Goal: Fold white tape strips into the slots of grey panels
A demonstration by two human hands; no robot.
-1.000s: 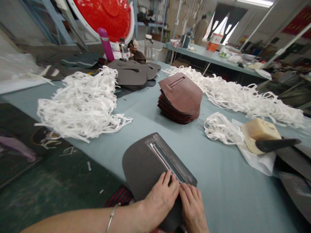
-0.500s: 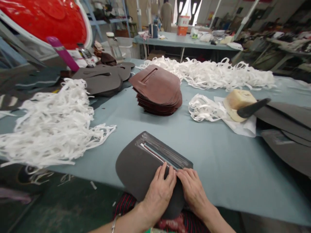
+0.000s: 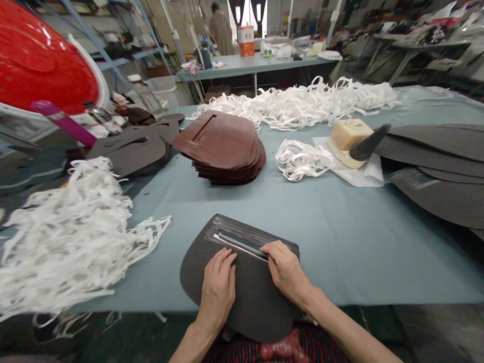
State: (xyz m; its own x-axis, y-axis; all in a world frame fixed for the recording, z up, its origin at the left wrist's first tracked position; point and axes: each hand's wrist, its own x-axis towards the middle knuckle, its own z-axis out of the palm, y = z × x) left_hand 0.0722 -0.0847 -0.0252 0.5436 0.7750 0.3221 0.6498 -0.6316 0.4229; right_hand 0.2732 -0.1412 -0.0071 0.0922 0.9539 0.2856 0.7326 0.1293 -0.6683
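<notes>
While the left hand (image 3: 217, 287) lies flat and open on the grey leather piece (image 3: 249, 302) at the near edge of the tabletop (image 3: 340, 242), the right hand (image 3: 285, 269) presses bent fingertips beside its slot (image 3: 236, 240), grasping nothing.

Matt grey leather panel (image 3: 227, 297), smooth brown leather stack (image 3: 221, 146), white paper strips (image 3: 71, 232), blue-grey cloth tabletop (image 3: 340, 242)

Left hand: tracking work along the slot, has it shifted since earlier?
Yes: the left hand slid left along the slot, away from the right hand.
</notes>
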